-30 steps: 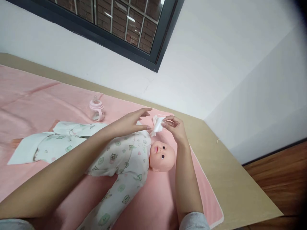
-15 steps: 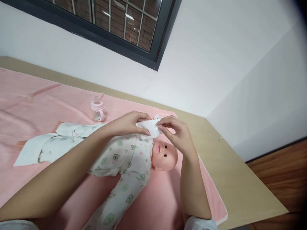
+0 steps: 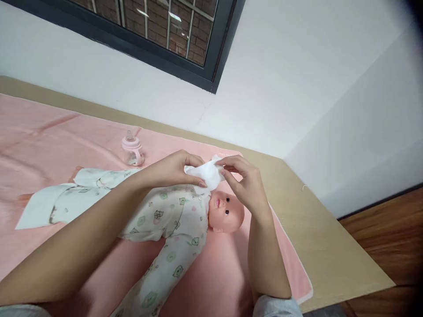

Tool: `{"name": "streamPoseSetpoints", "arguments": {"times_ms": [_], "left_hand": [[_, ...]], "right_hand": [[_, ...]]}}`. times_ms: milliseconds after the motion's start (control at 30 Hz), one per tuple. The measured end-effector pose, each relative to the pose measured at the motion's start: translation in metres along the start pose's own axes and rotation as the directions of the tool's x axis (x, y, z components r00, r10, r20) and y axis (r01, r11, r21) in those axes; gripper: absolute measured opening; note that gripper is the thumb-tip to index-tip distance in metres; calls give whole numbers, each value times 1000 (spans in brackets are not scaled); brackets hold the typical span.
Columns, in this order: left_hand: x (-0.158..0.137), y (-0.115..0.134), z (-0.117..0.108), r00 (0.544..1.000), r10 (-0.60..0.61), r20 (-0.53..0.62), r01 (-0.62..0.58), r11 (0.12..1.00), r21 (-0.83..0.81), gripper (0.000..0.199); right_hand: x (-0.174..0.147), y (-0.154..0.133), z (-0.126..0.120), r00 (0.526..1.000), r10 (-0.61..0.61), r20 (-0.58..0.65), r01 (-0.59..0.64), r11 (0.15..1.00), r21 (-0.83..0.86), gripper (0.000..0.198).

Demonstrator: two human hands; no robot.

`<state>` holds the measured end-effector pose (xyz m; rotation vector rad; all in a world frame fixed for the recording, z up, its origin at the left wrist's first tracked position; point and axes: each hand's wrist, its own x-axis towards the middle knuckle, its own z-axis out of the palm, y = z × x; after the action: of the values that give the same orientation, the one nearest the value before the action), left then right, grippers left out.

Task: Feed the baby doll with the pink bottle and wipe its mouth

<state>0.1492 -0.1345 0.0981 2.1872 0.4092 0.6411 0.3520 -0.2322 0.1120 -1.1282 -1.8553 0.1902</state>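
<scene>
A white tissue point(image 3: 210, 177) is held spread between both hands near the neck of a doll point(image 3: 165, 211); one side is pinched by the fingers of the left hand point(image 3: 176, 169), the other by those of the right hand point(image 3: 247, 182); the tabletop point(image 3: 330, 255) is partly covered by a pink blanket point(image 3: 211, 273), where a bottle point(image 3: 131, 150) is stood upright.

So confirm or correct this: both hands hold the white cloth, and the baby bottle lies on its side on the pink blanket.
Not quite: the head view shows the baby bottle standing upright on the pink blanket. The left hand and right hand do hold the white cloth.
</scene>
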Motion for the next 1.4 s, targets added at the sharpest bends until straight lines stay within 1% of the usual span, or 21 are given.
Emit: {"name": "streamPoseSetpoints", "arguments": {"times_ms": [67, 133, 333, 467, 600, 700, 767, 833, 900, 967, 1067, 1133, 1200, 1267, 1333, 1400], "left_hand": [[0, 3, 1, 996, 89, -31, -89, 996, 13, 25], [0, 5, 2, 987, 148, -62, -147, 989, 32, 22], [0, 6, 4, 965, 218, -147, -208, 975, 76, 14], [1, 7, 7, 954, 252, -165, -245, 968, 58, 12], [2, 10, 9, 953, 236, -189, -239, 971, 7, 10], [0, 13, 10, 954, 183, -238, -199, 979, -44, 14], [-2, 15, 8, 953, 138, -269, -167, 982, -87, 16], [-5, 18, 5, 958, 96, -271, -133, 984, -121, 14], [-6, 18, 3, 971, 56, -232, -88, 988, -129, 13], [-5, 16, 4, 991, 13, -132, -27, 995, -100, 18], [0, 7, 13, 999, -26, 42, 26, 1000, -5, 34], [4, 1, 22, 991, -47, 122, 41, 998, 54, 42], [8, -3, 30, 981, -69, 180, 57, 996, 73, 44], [10, -5, 37, 974, -87, 211, 76, 995, 57, 41], [10, -6, 42, 969, -112, 222, 105, 994, 41, 40], [11, -6, 46, 964, -145, 223, 134, 989, 61, 40]], "right_hand": [[0, 0, 2, 1000, -5, 13, 5, 1000, 3, 20], [1, 0, 4, 1000, -13, 27, 13, 1000, 10, 21], [1, 0, 7, 999, -8, 53, 7, 1000, 20, 21], [1, -1, 9, 994, 6, 106, -13, 998, 65, 21], [2, 0, 11, 986, 18, 165, -41, 990, 132, 23], [2, 3, 8, 975, 35, 220, -68, 988, 141, 24], [2, 6, 3, 972, 60, 229, -90, 988, 124, 22], [3, 12, -5, 974, 98, 204, -126, 984, 126, 21], [4, 23, -13, 974, 167, 151, -190, 969, 159, 21], [7, 41, -20, 963, 255, 86, -268, 943, 199, 22], [8, 81, -21, 935, 353, 18, -347, 906, 241, 25], [6, 114, -14, 906, 423, 8, -409, 870, 277, 26], [-1, 146, -2, 854, 519, 36, -502, 803, 321, 27], [-11, 172, 12, 787, 612, 73, -587, 707, 395, 25], [-21, 190, 26, 727, 672, 143, -635, 578, 512, 23], [-30, 200, 35, 696, 690, 200, -651, 488, 581, 21]]}}
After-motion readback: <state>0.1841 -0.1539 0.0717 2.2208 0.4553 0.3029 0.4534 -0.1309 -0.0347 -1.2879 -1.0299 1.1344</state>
